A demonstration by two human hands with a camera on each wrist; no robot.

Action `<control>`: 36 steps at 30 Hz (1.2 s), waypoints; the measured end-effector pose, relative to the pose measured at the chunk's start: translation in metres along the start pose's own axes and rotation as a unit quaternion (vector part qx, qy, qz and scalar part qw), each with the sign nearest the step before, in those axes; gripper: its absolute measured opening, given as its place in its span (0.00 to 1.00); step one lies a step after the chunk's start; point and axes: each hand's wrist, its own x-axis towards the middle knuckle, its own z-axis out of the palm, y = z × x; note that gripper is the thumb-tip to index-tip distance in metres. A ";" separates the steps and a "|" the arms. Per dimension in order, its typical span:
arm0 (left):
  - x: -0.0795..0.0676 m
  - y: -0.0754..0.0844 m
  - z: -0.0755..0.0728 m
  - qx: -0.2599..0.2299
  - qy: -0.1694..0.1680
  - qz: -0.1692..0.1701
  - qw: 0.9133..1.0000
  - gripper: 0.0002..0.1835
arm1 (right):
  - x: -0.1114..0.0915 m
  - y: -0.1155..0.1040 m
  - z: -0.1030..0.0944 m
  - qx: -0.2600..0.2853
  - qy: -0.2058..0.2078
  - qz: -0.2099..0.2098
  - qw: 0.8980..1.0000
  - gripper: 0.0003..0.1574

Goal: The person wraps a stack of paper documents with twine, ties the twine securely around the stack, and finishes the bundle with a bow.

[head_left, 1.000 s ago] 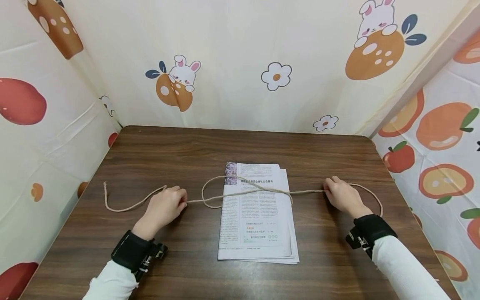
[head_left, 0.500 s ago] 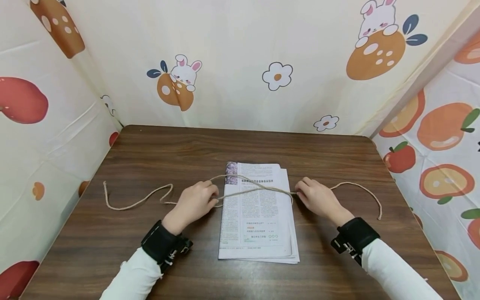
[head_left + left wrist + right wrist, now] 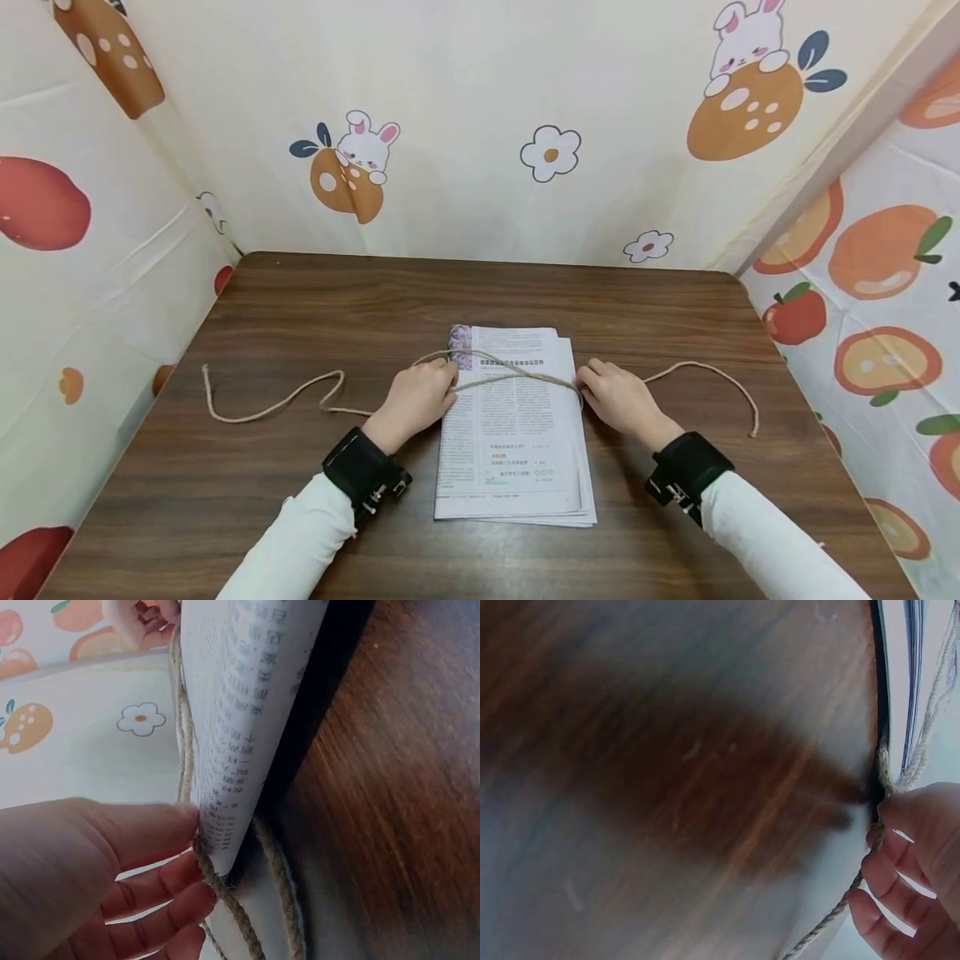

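Observation:
A folded newspaper stack (image 3: 510, 450) lies on the brown wooden table (image 3: 480, 292). Thin twine (image 3: 519, 375) crosses over its upper half in two strands. At the stack's left edge, my left hand (image 3: 420, 395) pinches the twine (image 3: 234, 911) between thumb and fingers, the thumb tip right beside the printed fold (image 3: 225, 817). My right hand (image 3: 618, 398) grips the twine (image 3: 832, 915) by the right edge, close to where the strands meet the page edges (image 3: 907, 682). Loose tails trail outward past each hand. Fingers partly hide the twine at both edges.
The left tail (image 3: 277, 407) bends across the table's left side; the right tail (image 3: 712, 368) curves toward the right. Printed cloth (image 3: 465, 167) with rabbits and fruit hangs behind and on both sides of the table. Both wrists wear black camera bands (image 3: 688, 471).
Both hands have moved inward along the twine, from wide out on either side to the newspaper's edges. The loose tails past the hands have grown longer. The newspaper has stayed put.

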 end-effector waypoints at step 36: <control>-0.009 0.001 -0.001 -0.002 0.018 -0.008 1.000 0.04 | -0.007 0.000 0.001 -0.009 0.008 0.003 1.000 0.09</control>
